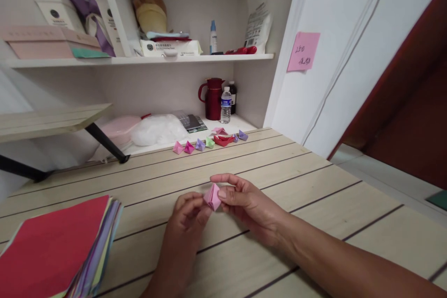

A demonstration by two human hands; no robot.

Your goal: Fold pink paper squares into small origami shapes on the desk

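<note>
Between my two hands is a small folded piece of pink origami paper (pixel 213 197), diamond-shaped with layered edges, held above the striped wooden tabletop (pixel 279 167). My left hand (pixel 188 216) pinches its lower left side between thumb and fingers. From the right, my right hand (pixel 244 202) grips the piece's right edge with the thumb in front; the index finger arches over its top. Beyond them stands a row of small folded paper pieces, among them a red paper boat (pixel 223 140), a green piece (pixel 209 142) and a purple one (pixel 243 135).
A stack of coloured paper (pixel 59 242), red on top, lies at the left. Behind the table are a dark red jug (pixel 213 98), a water bottle (pixel 226 106) and a white plastic bag (pixel 159 130). A small raised shelf (pixel 52 121) with black legs stands at the back left.
</note>
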